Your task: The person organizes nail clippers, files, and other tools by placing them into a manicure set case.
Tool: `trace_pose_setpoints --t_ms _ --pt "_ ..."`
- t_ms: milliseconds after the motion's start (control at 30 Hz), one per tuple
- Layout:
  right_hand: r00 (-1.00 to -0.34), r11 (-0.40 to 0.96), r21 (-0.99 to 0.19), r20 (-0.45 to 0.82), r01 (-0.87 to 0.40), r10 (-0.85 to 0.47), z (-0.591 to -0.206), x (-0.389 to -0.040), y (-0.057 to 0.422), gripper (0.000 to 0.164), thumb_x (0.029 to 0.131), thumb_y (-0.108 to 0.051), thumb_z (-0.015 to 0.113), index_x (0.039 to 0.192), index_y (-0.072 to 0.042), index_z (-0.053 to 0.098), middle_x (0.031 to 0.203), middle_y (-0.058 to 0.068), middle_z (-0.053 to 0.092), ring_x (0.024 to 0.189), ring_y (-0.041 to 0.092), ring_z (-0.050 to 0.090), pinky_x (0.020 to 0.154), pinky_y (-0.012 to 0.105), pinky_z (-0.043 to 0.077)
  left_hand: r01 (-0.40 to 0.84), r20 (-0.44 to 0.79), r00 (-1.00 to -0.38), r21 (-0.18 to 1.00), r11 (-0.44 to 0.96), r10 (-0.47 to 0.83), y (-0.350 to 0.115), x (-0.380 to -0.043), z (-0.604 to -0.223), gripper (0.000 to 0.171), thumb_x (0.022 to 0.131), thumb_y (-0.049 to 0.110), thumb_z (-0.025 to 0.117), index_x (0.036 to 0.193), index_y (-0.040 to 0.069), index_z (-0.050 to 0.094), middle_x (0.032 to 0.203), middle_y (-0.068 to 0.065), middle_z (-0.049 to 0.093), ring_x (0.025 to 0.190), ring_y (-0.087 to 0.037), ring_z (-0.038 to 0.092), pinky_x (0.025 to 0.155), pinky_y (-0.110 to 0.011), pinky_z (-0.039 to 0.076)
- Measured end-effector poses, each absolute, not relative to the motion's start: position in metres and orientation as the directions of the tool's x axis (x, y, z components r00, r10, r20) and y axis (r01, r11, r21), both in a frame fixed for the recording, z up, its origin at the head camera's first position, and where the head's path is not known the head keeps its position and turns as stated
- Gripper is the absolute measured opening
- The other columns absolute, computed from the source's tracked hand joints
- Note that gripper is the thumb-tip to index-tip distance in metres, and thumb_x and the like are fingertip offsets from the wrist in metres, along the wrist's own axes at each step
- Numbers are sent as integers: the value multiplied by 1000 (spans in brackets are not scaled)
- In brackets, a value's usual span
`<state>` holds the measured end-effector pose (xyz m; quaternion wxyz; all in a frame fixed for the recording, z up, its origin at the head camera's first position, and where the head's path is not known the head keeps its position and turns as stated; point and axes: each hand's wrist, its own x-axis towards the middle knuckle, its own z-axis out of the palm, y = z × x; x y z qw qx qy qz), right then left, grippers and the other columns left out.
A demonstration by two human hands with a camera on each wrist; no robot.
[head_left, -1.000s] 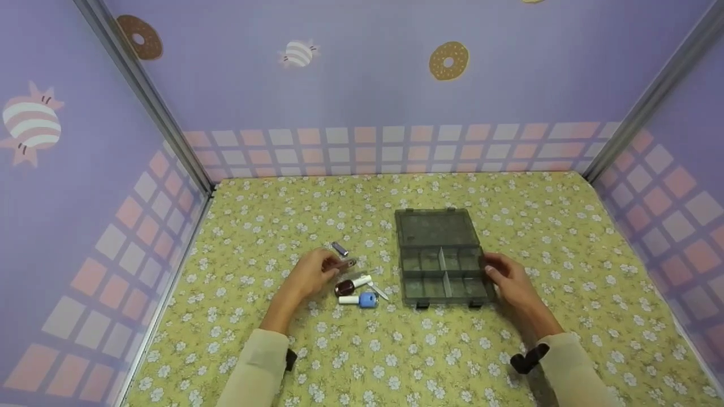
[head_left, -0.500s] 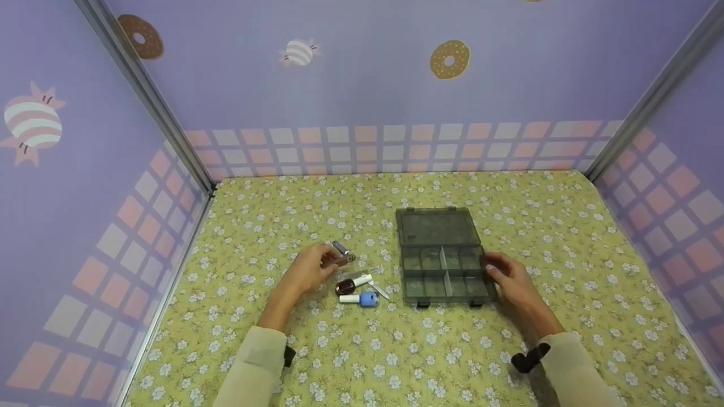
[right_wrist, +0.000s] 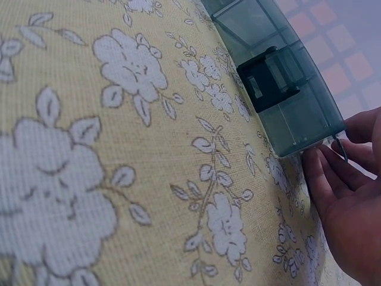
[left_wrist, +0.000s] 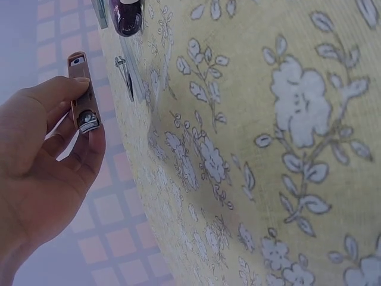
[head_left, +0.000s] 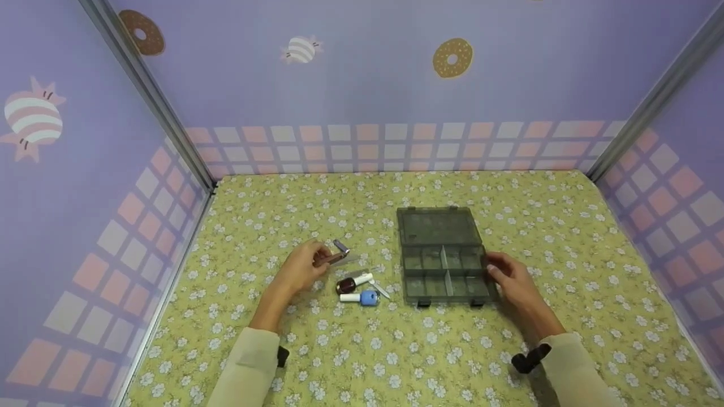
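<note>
My left hand [head_left: 304, 264] pinches a pinkish-brown nail clipper [left_wrist: 84, 98] between thumb and fingers, its metal end showing in the left wrist view. Just past the fingertips lies a small grey clipper-like piece [head_left: 341, 247]. To the right, dark red nail polish [head_left: 346, 285] and blue nail polish [head_left: 369, 298], both white-capped, lie on their sides. My right hand [head_left: 512, 278] grips the right edge of a smoky plastic compartment box [head_left: 447, 273]; in the right wrist view its fingers [right_wrist: 318, 176] are at the box's corner. The box lid [head_left: 438, 227] is folded back.
A slim white tool [head_left: 380, 289] lies beside the polish bottles, with a thin clear piece [head_left: 356, 273] behind them. White dividers split the box's compartments. A floral cloth [head_left: 430, 356] covers the table, and purple patterned walls [head_left: 373, 85] stand at the back and sides.
My left hand has drawn slightly left and back with the nail clipper, which has come away from the other small items. My right hand stays at the box edge.
</note>
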<state>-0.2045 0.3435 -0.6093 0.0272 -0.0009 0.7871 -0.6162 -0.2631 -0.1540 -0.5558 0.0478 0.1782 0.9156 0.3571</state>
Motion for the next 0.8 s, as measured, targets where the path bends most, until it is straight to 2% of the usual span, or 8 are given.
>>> trace_pose_setpoints --t_ms 600,800 --pt "-999 224 -974 -44 37 -28 -609 -204 344 42 113 -11 51 151 8 48 148 28 53 133 36 55 97 20 51 306 50 -927 676 670 373 -144 -259 -550 11 99 6 74 110 7 73 106 -4 65 97 -21 65 86 -41 58" --pt "-999 237 -971 -46 39 -22 -609 -204 344 44 113 -11 53 151 9 48 147 30 53 128 27 59 95 19 52 292 32 -926 692 660 377 -136 -259 -550 12 100 7 72 113 8 73 107 -3 63 97 -20 65 85 -40 58"
